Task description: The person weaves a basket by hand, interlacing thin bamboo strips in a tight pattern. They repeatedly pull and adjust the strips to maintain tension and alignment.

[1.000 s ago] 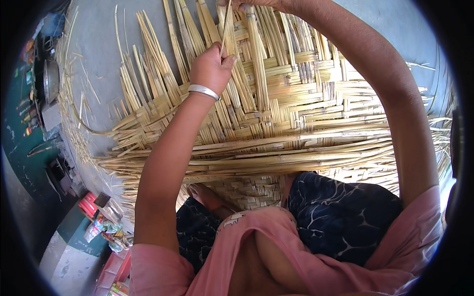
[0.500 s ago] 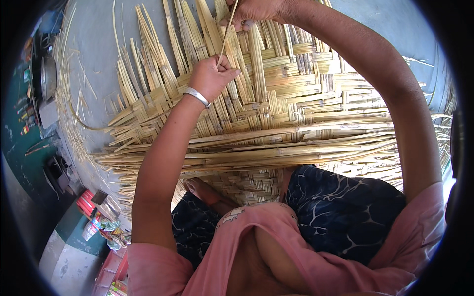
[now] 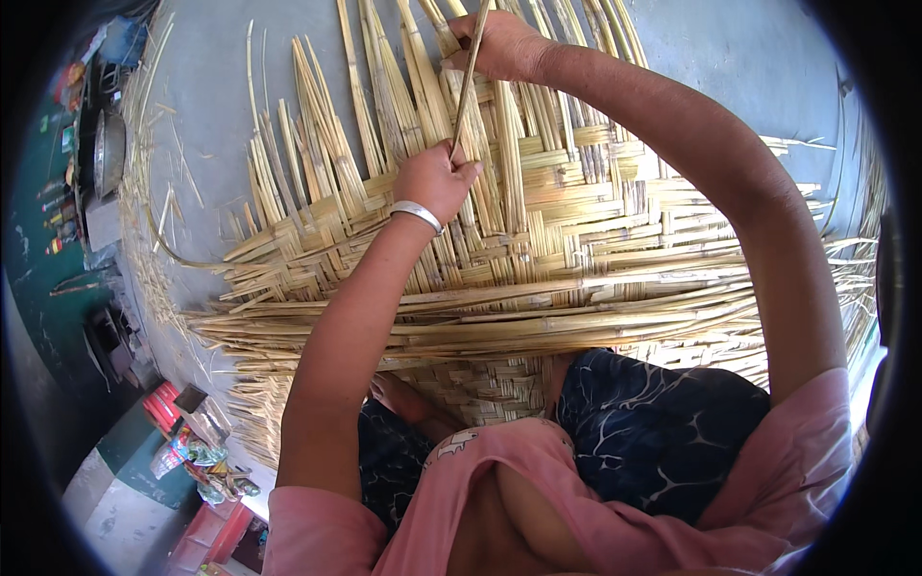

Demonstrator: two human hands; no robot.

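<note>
Head view: hands [image 3: 437, 182] at strip [image 3: 465, 94], left one pinching.

At six o'clock, a loose pink top [image 3: 519, 438] bears a small, dark-outlined white figure [image 3: 457, 442]; its short sleeves [image 3: 322, 533] show at seven and four o'clock. Dark navy legwear [image 3: 663, 432], veined in white, shows mostly at four, and a smooth silvery bangle [image 3: 418, 214] rings the left wrist [image 3: 429, 201] at eleven.
</note>
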